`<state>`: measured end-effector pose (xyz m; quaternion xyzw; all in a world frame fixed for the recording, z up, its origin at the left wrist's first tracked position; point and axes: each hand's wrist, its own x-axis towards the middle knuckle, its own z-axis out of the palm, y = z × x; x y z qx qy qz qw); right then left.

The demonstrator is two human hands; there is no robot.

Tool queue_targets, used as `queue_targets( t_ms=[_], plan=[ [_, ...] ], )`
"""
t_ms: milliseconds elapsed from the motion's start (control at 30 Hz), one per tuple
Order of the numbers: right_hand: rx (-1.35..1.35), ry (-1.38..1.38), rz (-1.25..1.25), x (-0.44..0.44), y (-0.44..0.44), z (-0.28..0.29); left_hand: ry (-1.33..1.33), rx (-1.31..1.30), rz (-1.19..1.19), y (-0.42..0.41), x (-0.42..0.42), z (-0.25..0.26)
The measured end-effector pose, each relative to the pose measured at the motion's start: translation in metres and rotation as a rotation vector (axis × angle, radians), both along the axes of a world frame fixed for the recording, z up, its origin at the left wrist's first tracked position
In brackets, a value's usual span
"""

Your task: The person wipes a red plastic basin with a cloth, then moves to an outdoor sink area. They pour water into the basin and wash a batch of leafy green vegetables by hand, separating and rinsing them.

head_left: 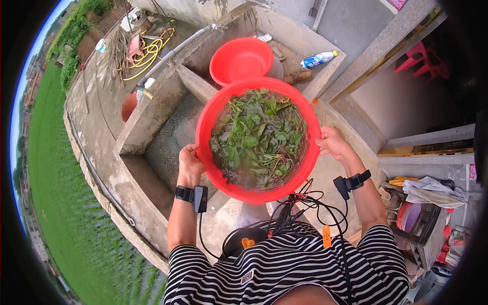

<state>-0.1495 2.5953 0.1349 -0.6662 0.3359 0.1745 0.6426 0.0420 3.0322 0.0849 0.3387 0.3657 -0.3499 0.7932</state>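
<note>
A large red plastic basin [202, 126] is held out in front of me, with water and leafy green vegetables [251, 137] in it. On its left rim, my left hand [190, 160] is closed, the fingers curled over the edge. The opposite rim is gripped by my right hand [333, 143], with fingertips at the edge. Just beyond it, a second red basin [242, 61] rests in the concrete trough, partly overlapped by the held one. Both wrists wear black strapped devices with cables.
Concrete trough walls [148, 118] stand to the left and ahead, with a grey pipe and tap [145, 91] over them. A plastic bottle [319, 59] lies in the far trough. Black cables [289, 209] hang at my waist. A cluttered rack [419, 232] stands right; a yellow hose [152, 53] lies far left.
</note>
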Motion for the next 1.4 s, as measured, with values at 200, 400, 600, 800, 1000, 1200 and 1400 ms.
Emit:
queue_targets(
  t_ms=[200,400,600,800,1000,1200,1400],
  plan=[
    [0.106,-0.050,-0.092,-0.012,-0.013,-0.028,-0.134,0.097,-0.212,-0.008,0.011,-0.006],
    [0.083,-0.054,-0.102,-0.013,-0.008,-0.019,-0.451,0.588,-0.572,-0.007,0.055,0.046],
    [-0.040,-0.048,-0.320,-0.030,0.004,-0.021,-0.701,0.505,-0.557,-0.029,0.175,0.023],
    [-0.078,0.064,-0.482,-0.057,0.058,-0.001,-0.629,0.234,-0.567,-0.101,0.223,-0.029],
    [-0.076,0.125,-0.574,-0.096,0.082,0.012,-0.400,0.067,-0.618,-0.129,0.236,-0.092],
    [-0.072,0.143,-0.632,-0.120,0.098,0.024,-0.360,0.016,-0.489,-0.139,0.240,-0.078],
    [-0.099,0.143,-0.619,-0.115,0.103,0.028,-0.580,0.009,-0.188,-0.110,0.238,-0.061]
  ],
)
